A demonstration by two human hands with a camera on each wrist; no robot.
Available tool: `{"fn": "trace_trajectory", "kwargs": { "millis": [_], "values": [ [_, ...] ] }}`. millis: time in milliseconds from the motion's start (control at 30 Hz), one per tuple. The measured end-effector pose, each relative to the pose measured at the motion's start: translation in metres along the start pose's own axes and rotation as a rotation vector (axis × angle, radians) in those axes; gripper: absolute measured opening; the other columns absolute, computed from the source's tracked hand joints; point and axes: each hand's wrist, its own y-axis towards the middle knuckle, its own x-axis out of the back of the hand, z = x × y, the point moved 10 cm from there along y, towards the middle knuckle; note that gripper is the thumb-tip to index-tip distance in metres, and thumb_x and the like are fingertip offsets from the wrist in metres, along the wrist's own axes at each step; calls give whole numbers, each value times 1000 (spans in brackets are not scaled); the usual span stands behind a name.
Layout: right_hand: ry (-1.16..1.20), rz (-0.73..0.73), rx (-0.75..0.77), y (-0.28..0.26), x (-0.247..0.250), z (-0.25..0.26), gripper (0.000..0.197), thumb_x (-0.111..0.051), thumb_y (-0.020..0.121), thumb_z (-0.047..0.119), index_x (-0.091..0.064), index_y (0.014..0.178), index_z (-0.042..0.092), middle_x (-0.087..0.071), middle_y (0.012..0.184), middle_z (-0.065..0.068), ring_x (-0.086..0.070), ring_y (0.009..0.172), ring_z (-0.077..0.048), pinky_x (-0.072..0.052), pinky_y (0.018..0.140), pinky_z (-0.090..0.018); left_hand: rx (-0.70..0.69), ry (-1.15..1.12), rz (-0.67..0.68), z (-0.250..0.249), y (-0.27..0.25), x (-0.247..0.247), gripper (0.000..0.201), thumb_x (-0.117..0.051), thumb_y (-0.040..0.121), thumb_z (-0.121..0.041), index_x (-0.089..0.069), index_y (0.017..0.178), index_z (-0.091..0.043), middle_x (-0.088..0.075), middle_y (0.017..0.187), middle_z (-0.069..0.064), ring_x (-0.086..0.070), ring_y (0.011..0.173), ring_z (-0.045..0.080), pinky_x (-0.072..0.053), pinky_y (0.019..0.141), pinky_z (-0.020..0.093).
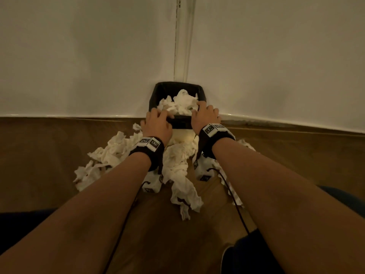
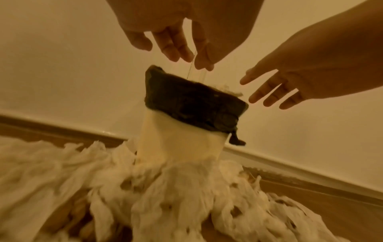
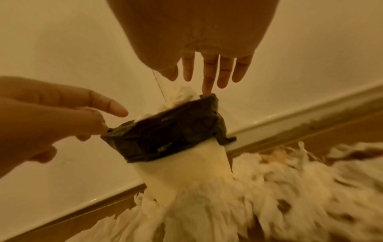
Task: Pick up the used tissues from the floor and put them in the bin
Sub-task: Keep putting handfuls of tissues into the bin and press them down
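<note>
A small white bin [image 1: 156, 95] with a black liner [image 3: 165, 135] stands in the room's corner, with crumpled white tissues [image 1: 181, 103] heaped in it. Many more tissues [image 1: 110, 153] lie on the wooden floor in front of it and to both sides. My left hand [image 1: 164, 115] hovers at the near-left corner of the rim, fingers loosely curled and holding nothing. My right hand [image 1: 199, 108] is at the near-right corner with its fingers straight. Its middle fingertip [image 3: 206, 91] touches the liner's edge. In the left wrist view the left fingers [image 2: 176, 52] hang just above the bin [image 2: 194, 106].
Two white walls [image 1: 79, 56] meet behind the bin, with a skirting board [image 1: 276, 121] along the floor. A thin clear strip [image 1: 183, 46] runs down the corner. Cables [image 1: 235, 204] trail from my wrists over the floor tissues. My dark-clothed knees [image 1: 246, 254] are near the lower frame edge.
</note>
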Motion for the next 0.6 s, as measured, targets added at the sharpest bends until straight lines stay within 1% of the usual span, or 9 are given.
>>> {"fn": "trace_trajectory", "kwargs": {
  "millis": [67, 133, 200, 267, 367, 433, 500, 567, 600],
  "values": [
    [35, 78, -46, -14, -18, -16, 39, -35, 98, 32, -39, 134, 19, -44, 135, -14, -37, 125, -35, -35, 101, -46, 1, -50, 70, 3, -19, -18, 19, -48, 87, -19, -59, 101, -24, -50, 112, 4, -49, 105, 24, -40, 89, 40],
    [-34, 212, -63, -29, -41, -32, 35, -39, 97, 26, -45, 130, 17, -46, 135, -14, -41, 125, -34, -36, 103, -44, 16, -103, 212, 9, -42, -45, 14, -48, 88, -22, -59, 96, -24, -53, 107, 3, -55, 95, 23, -47, 83, 38],
    [-105, 323, -44, -46, -64, -45, 33, -43, 95, 18, -51, 127, 12, -47, 135, -14, -46, 123, -32, -38, 104, -40, 53, -104, 388, 17, -71, -77, 13, -49, 90, -23, -59, 98, -23, -58, 105, 3, -57, 91, 21, -48, 79, 33],
    [-82, 412, -19, -66, -88, -52, 30, -44, 95, 13, -55, 122, 9, -50, 133, -15, -50, 120, -30, -43, 101, -36, 96, -67, 510, 31, -102, -103, 13, -50, 91, -22, -59, 99, -23, -61, 106, 3, -56, 88, 17, -47, 75, 30],
    [-90, 603, 43, -95, -130, -55, 26, -46, 93, 11, -67, 107, 15, -58, 126, -11, -57, 109, -28, -48, 93, -33, 144, -17, 609, 52, -140, -128, 19, -46, 93, -18, -61, 104, -21, -56, 115, 5, -59, 94, 21, -51, 81, 34],
    [-103, 730, 75, -113, -156, -54, 33, -43, 95, 10, -72, 99, 24, -52, 134, -9, -57, 111, -28, -49, 95, -36, 142, 2, 652, 59, -157, -139, 23, -43, 95, -17, -61, 109, -16, -55, 118, 8, -57, 100, 26, -49, 85, 35],
    [-144, 810, 70, -127, -176, -56, 35, -42, 95, 11, -72, 103, 28, -44, 141, -9, -53, 116, -31, -48, 98, -42, 160, 50, 649, 68, -166, -143, 25, -41, 96, -20, -61, 110, -14, -55, 118, 12, -54, 105, 28, -44, 87, 34],
    [-201, 882, 43, -141, -192, -59, 32, -45, 95, 21, -62, 123, 26, -39, 144, -10, -47, 124, -33, -44, 103, -44, 181, 61, 640, 75, -171, -146, 25, -41, 96, -20, -61, 110, -14, -53, 120, 12, -50, 110, 28, -42, 90, 34],
    [-223, 904, 30, -146, -199, -62, 38, -47, 95, 25, -54, 132, 22, -37, 146, -11, -43, 127, -33, -41, 105, -44, 192, 43, 643, 78, -173, -149, 24, -42, 95, -17, -59, 111, -14, -50, 122, 12, -48, 112, 27, -42, 92, 35]
  ]
}}
